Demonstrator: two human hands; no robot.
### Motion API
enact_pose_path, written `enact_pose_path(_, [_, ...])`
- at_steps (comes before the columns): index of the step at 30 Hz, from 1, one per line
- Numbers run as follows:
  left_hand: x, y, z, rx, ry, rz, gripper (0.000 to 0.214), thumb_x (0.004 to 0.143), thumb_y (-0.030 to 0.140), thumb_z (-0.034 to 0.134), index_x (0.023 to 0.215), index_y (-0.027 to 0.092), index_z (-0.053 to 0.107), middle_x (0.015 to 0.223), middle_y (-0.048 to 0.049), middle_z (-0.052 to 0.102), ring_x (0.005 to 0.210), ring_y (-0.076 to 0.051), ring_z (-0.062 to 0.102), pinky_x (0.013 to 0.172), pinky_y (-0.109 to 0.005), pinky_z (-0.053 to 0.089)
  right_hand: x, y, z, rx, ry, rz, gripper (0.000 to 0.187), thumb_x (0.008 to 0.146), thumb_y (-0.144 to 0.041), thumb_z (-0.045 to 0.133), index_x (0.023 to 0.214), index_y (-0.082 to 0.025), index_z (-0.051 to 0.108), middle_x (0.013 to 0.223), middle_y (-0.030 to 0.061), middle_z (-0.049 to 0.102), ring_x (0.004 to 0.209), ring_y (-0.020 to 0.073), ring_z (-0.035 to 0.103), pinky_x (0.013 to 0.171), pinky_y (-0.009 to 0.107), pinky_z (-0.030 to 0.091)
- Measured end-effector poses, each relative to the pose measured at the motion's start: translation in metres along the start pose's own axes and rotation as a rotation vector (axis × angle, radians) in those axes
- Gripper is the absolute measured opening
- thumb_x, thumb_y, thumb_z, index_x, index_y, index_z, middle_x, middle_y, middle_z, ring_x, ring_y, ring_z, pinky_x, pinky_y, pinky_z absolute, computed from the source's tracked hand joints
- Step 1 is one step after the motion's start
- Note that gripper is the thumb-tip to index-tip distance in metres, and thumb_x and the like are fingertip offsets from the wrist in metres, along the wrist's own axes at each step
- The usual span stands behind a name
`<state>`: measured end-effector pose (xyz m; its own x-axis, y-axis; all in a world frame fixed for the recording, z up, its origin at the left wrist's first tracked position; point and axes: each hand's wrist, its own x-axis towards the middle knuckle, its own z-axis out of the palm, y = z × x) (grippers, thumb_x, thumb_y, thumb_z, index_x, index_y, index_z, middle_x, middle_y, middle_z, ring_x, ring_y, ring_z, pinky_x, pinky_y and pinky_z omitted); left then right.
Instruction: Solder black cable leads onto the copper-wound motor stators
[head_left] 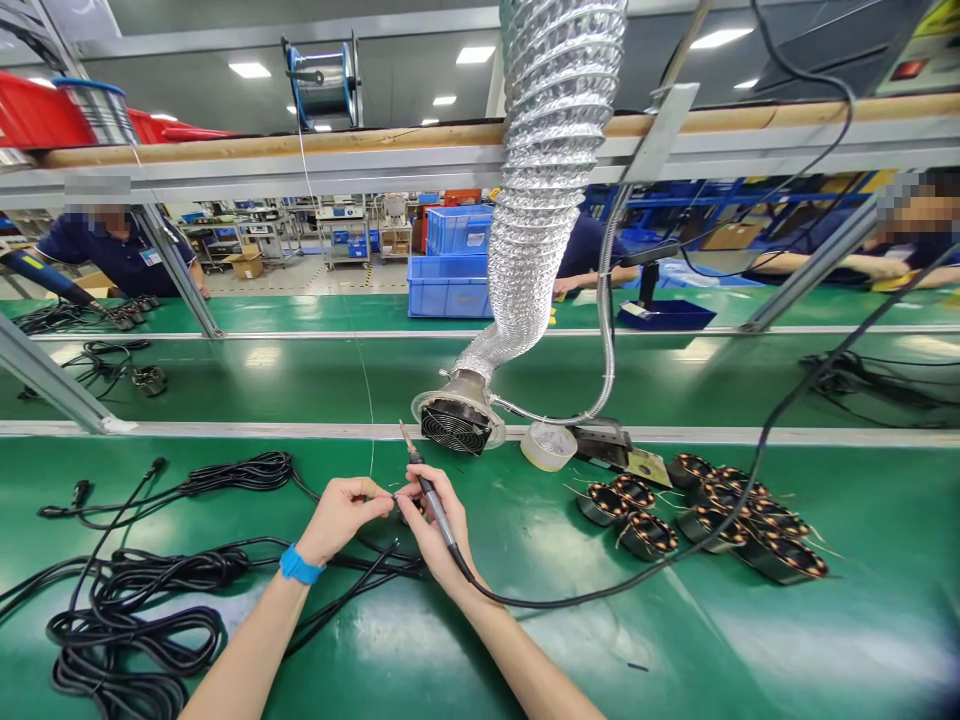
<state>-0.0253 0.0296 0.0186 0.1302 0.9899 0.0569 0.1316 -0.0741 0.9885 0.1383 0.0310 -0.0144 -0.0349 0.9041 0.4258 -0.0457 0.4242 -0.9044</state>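
Observation:
My right hand (441,530) is closed around a soldering iron (435,500), its tip pointing up and away from me. The thumb and forefinger of that hand also meet my left hand (341,518) at a small spot. My left hand, with a blue band (301,566) at the wrist, is closed in a pinch there; the tiny piece between the fingertips is too small to name. A dark object below the right fingers is mostly hidden. Black cables (367,580) lie beneath both hands. Thin solder wire (367,385) hangs down close behind the left hand.
Coiled black cables (150,570) cover the left of the green bench. Several copper-wound stators (649,535) sit at right, near a tape roll (549,446). A fan-ended extraction duct (457,425) hangs ahead. The iron's cord (600,597) crosses rightward. People work opposite, beside blue crates (450,285).

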Motion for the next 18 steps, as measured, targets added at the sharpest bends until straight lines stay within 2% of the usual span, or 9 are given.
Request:
enact_pose_path(4, [0.002, -0.003, 0.002, -0.094, 0.089, -0.027, 0.028, 0.065, 0.039, 0.085, 0.068, 0.015, 0.072, 0.068, -0.0025, 0.068, 0.065, -0.015, 0.058, 0.067, -0.027, 0.048, -0.003, -0.002, 0.004, -0.018, 0.043, -0.004, 0.027, 0.086, -0.021, 0.061, 0.113, -0.026, 0.058, 0.105, 0.0049, 0.060, 0.078, 0.0165, 0.065, 0.074, 0.032, 0.057])
enact_pose_path(7, [0.002, -0.006, 0.003, -0.159, 0.119, -0.059, 0.029, 0.062, 0.037, 0.087, 0.068, 0.015, 0.069, 0.068, -0.0014, 0.067, 0.065, -0.014, 0.058, 0.067, -0.027, 0.048, -0.005, -0.008, 0.005, -0.109, 0.031, -0.087, 0.032, 0.083, -0.015, 0.060, 0.113, -0.027, 0.059, 0.103, 0.0050, 0.057, 0.077, 0.0166, 0.064, 0.072, 0.032, 0.057])
enact_pose_path(12, [0.002, -0.011, 0.007, -0.101, 0.074, -0.018, 0.022, 0.068, 0.030, 0.080, 0.068, 0.015, 0.065, 0.067, -0.0004, 0.065, 0.063, -0.013, 0.056, 0.064, -0.026, 0.046, -0.007, -0.020, 0.010, -0.347, -0.061, -0.343, 0.053, 0.080, -0.014, 0.070, 0.129, -0.029, 0.056, 0.118, 0.0095, 0.054, 0.107, 0.0258, 0.060, 0.093, 0.041, 0.053])
enact_pose_path(15, [0.000, -0.013, 0.009, -0.016, 0.029, 0.070, 0.011, 0.072, 0.024, 0.072, 0.070, 0.014, 0.066, 0.071, -0.0016, 0.066, 0.068, -0.016, 0.058, 0.067, -0.027, 0.046, -0.007, -0.023, 0.018, -0.347, -0.139, -0.423, 0.049, 0.087, -0.009, 0.061, 0.131, -0.030, 0.056, 0.117, 0.0083, 0.055, 0.103, 0.0217, 0.062, 0.090, 0.036, 0.054])
enact_pose_path(18, [-0.002, -0.012, 0.007, 0.056, 0.017, 0.095, 0.004, 0.071, 0.018, 0.067, 0.073, 0.014, 0.067, 0.073, -0.0014, 0.065, 0.072, -0.017, 0.058, 0.069, -0.027, 0.046, -0.005, -0.019, 0.022, -0.328, -0.118, -0.438, 0.043, 0.093, -0.006, 0.050, 0.128, -0.030, 0.058, 0.111, 0.0065, 0.055, 0.096, 0.0177, 0.064, 0.086, 0.030, 0.055])
